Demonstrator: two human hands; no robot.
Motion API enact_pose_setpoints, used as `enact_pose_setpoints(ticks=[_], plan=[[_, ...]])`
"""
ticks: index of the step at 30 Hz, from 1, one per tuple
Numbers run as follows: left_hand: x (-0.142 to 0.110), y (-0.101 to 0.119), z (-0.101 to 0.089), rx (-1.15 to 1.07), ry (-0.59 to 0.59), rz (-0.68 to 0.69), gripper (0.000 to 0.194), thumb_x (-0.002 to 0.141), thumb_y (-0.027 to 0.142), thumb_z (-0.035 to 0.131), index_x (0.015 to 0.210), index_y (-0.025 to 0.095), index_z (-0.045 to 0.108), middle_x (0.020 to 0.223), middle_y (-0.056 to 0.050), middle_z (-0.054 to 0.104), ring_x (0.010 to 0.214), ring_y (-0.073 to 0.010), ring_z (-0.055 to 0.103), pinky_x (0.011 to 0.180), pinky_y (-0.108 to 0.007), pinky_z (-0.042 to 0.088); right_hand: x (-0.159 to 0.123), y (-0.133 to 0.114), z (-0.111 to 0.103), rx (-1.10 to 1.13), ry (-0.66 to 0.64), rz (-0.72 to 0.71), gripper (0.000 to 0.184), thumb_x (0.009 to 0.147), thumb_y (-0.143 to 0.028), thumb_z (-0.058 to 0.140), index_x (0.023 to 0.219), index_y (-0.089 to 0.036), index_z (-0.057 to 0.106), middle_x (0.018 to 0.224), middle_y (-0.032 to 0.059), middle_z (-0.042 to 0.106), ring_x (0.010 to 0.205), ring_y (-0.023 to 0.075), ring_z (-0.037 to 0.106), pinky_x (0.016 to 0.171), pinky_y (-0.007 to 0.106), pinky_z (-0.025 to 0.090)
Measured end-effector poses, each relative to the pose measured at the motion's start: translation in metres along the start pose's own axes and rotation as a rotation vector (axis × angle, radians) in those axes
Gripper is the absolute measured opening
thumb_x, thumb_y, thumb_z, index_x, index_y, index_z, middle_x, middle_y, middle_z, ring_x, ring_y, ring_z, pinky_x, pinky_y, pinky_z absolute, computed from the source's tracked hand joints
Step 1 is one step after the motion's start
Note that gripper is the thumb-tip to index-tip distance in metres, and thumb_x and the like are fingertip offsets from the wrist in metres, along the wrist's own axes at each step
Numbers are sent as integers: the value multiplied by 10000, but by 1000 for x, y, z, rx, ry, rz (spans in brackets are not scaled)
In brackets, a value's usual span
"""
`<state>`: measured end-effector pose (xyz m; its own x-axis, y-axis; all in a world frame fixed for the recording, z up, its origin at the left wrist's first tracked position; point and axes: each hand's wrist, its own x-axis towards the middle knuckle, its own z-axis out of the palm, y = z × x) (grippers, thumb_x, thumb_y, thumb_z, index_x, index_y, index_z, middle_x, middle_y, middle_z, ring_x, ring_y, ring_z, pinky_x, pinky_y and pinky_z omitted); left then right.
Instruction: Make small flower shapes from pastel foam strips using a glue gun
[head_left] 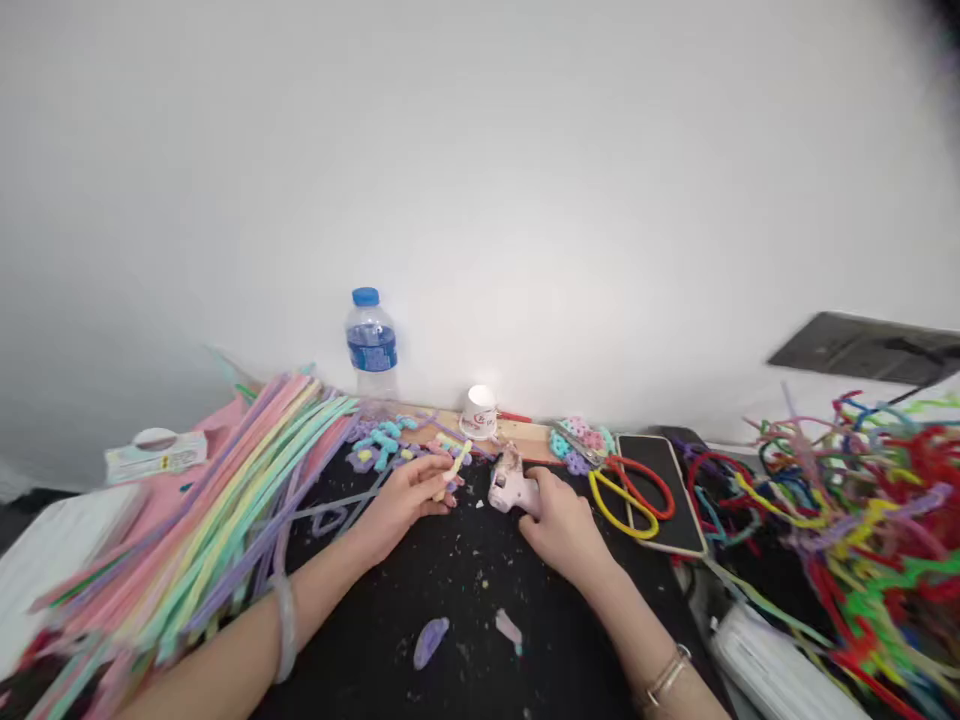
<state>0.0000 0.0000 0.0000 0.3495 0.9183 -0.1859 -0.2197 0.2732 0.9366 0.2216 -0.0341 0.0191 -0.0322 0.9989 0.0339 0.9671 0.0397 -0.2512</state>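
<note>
My left hand (411,498) pinches a short pale yellow pipe cleaner piece (459,462) between thumb and fingers, a little above the black table. To its right, my right hand (561,515) is wrapped round the handle of a white glue gun (513,488), whose stained nozzle end points away from me. Blue flower-shaped pipe cleaner pieces (386,440) lie just behind my left hand. Nearer to me on the table are a purple fuzzy piece (430,643) and a small pale pink scrap (509,630).
A large bundle of pastel pipe cleaners (217,520) lies at left. Behind stand a water bottle (372,345) and a paper cup (479,412). At right are scissors (636,500) with red and yellow handles, a dark phone-like slab (679,500) and a tangle of bright pipe cleaners (885,530).
</note>
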Motion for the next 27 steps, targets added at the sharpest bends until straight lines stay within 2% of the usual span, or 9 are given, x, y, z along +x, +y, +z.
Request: enact_pose_setpoints(ticks=[7,14,19,21,24,27], plan=[[-3,3,5,121,-30,19,316,741,287,657,1029,173,594,949,-40,632,784,-137,614,693,-232,487,5,9,-3,-181,202,90,419,738,-143,450,1157,-150,466,1073,103,578,988,259,507,755,361,328],[-1,0,7,259,-91,58,331,753,261,619,1058,148,561,880,-44,649,801,-172,639,712,-270,487,8,16,5,-256,251,145,313,842,-182,416,1129,-96,507,983,145,573,947,310,495,723,408,340],[0,-3,8,282,-107,78,321,718,215,637,1017,139,549,820,-26,623,739,-172,647,667,-273,489,8,14,5,-251,261,115,411,794,-233,489,1188,-118,472,1029,135,551,959,314,477,744,434,355],[0,-3,8,292,-112,83,322,706,201,643,1007,138,546,798,-19,615,719,-170,646,663,-278,490,7,12,1,-200,319,99,440,760,-245,519,1182,-134,466,1085,136,527,993,319,457,773,450,352],[0,-3,9,305,-120,87,328,697,186,648,1004,141,540,780,-10,610,695,-163,641,673,-289,494,4,8,-7,-13,418,-32,335,795,-256,496,1117,-170,479,1103,109,517,1018,290,445,818,436,350],[-1,-3,9,319,-124,87,327,689,175,655,993,146,540,758,5,603,666,-146,631,686,-289,494,1,0,-10,221,342,-274,157,858,-229,435,995,-182,494,972,70,537,932,220,480,810,357,379]])
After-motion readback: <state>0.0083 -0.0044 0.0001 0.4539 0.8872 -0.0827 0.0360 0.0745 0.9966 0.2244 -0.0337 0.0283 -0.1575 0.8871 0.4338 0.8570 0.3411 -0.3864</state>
